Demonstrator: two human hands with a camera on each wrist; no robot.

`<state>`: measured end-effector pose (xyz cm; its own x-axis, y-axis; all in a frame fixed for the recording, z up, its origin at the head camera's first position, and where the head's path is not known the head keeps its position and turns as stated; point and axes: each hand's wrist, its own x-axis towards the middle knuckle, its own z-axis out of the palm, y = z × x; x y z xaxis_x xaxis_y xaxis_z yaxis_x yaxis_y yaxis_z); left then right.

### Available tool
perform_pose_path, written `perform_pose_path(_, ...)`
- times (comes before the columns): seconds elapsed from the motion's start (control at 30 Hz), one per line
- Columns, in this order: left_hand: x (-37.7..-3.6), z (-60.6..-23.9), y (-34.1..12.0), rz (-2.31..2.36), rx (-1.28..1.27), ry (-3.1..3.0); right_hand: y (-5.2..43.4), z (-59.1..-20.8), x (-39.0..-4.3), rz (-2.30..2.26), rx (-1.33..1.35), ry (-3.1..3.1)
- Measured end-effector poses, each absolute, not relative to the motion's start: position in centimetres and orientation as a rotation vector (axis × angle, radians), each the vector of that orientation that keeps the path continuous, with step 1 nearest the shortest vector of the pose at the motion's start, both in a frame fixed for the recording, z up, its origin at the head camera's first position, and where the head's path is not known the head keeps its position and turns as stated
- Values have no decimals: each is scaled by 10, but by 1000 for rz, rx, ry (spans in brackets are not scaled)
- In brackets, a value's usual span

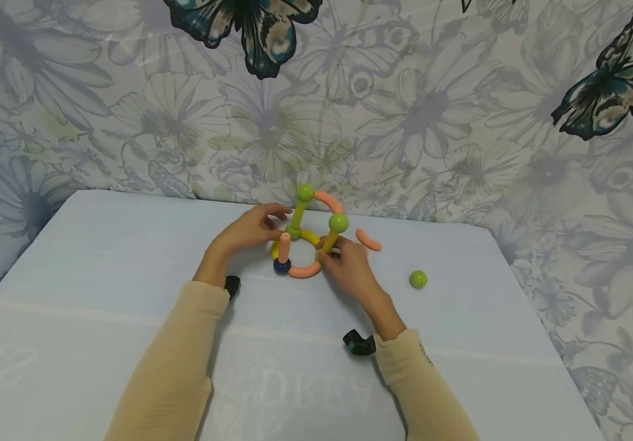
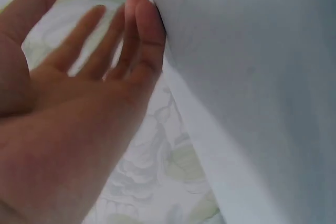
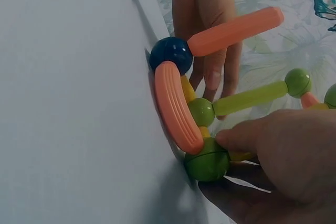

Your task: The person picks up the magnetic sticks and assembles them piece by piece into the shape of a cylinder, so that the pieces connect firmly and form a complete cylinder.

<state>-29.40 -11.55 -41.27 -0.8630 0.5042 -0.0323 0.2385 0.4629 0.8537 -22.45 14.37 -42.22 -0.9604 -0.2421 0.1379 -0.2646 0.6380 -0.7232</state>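
Nearest the camera: two beige sleeves (image 1: 173, 367), a black wrist mount under each. On the left, left hand (image 1: 247, 231) resting beside the toy (image 1: 305, 236), fingers straight and relaxed, reaching toward the green upright stick (image 1: 299, 212); nothing gripped, fingertips just at the far left of the ring. Mid-table, toy standing on the white table (image 1: 101, 294): flat ring of orange and yellow curved pieces, dark blue ball (image 1: 281, 266) at its near left with a short orange stick (image 1: 284, 244) upright on it, two green sticks rising to green balls, an orange arc bridging them. To the right, right hand (image 1: 349, 266) pinching the ring's near right joint, fingers curled round the green ball (image 3: 207, 161) there. Further right, loose orange piece (image 1: 368, 239) lying apart on the table. Rightmost, loose green ball (image 1: 418, 279), well apart from the toy.
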Motion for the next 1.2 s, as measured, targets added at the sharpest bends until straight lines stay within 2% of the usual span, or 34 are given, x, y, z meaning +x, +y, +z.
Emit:
perform_pose_path(0.27, -297, -415, -105, 1391, 738, 2395, 145, -419, -227, 1312, 524, -2820)
perform_pose_path(0.53, -301, -418, -105, 1409, 700, 2442, 147, -416, -228, 1279, 552, -2833)
perform_pose_path(1.2, -288, -426, -104, 1390, 752, 2453, 141, -427, -219, 1105, 482, -2797)
